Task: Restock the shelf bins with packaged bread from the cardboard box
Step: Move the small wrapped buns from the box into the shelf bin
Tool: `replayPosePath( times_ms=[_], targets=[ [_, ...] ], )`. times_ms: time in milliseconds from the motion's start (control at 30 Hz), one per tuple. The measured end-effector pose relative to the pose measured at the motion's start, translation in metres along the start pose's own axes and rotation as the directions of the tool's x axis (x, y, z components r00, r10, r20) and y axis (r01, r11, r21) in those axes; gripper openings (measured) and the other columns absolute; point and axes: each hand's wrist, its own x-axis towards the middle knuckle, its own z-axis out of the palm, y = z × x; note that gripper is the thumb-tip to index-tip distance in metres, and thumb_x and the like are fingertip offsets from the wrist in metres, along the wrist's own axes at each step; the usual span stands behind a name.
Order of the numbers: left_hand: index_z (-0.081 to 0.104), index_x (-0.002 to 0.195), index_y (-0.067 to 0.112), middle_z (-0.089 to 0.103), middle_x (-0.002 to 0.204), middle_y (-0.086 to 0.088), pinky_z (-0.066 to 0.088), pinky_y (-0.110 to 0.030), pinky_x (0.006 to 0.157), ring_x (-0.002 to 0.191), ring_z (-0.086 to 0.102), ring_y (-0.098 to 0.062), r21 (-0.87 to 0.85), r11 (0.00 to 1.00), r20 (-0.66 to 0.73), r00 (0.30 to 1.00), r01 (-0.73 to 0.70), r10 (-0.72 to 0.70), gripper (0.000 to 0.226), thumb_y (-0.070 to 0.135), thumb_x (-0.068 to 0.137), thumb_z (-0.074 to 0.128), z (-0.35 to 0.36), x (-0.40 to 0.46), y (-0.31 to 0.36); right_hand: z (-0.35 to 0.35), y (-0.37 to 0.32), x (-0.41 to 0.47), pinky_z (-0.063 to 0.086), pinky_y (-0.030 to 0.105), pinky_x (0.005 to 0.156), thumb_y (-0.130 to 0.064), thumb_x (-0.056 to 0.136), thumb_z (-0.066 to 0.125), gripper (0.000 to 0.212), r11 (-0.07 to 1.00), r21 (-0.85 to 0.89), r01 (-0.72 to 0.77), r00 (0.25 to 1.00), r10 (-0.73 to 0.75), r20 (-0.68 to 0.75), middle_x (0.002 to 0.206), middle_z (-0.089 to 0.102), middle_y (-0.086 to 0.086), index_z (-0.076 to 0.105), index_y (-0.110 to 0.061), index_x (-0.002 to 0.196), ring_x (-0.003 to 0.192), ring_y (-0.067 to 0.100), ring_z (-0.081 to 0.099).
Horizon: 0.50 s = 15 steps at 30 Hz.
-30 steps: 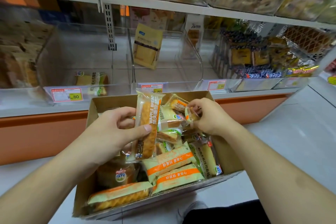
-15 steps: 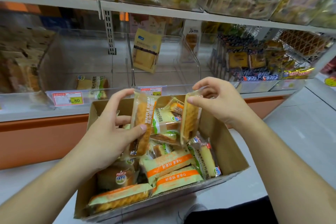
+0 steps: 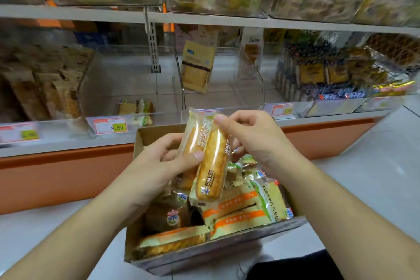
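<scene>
Two waffle bread packs (image 3: 210, 161) stand side by side, overlapping, above the far edge of the cardboard box (image 3: 229, 249). The left hand (image 3: 159, 166) grips their lower half, thumb across the front; the right hand (image 3: 254, 138) pinches the nearer pack's top. More packaged bread fills the box below.

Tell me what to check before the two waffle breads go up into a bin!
1. Left hand grips the back waffle bread: ok.
2. Right hand pinches the front waffle bread at its top: ok.
3. Both packs lifted above the cardboard box: ok.
4. Room in the clear bin straight ahead, holding few packs: ok.
5. That bin's price tag matches waffle bread: cannot tell.
6. Wrappers sealed and untorn: cannot tell.
</scene>
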Motion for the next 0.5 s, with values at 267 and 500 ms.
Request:
replayPosePath(
  times_ms=[267, 500],
  targets=[
    [0.056, 0.137, 0.025, 0.078, 0.116, -0.009, 0.055, -0.053, 0.1, 0.104, 0.076, -0.031, -0.076, 0.996, 0.009, 0.999, 0.05, -0.05, 0.07, 0.021, 0.075, 0.088, -0.015, -0.004, -0.004, 0.028, -0.008, -0.001, 0.063, 0.039, 0.062, -0.044, 0.091, 0.08, 0.054, 0.977, 0.195, -0.089, 0.995, 0.097, -0.034, 0.091, 0.076, 0.019, 0.064, 0.0, 0.116, 0.077, 0.034, 0.076],
    [0.063, 0.129, 0.018, 0.078, 0.114, -0.013, 0.056, -0.049, 0.097, 0.105, 0.076, -0.033, -0.28, 0.952, -0.23, 0.971, -0.122, 0.057, 0.054, 0.011, 0.079, 0.082, -0.033, -0.006, 0.002, 0.039, -0.013, -0.007, 0.061, 0.037, 0.077, -0.035, 0.092, 0.069, 0.05, 0.928, 0.328, -0.179, 0.939, 0.062, 0.337, 0.109, 0.076, 0.016, 0.067, 0.001, 0.127, 0.093, 0.026, 0.075]
  ],
)
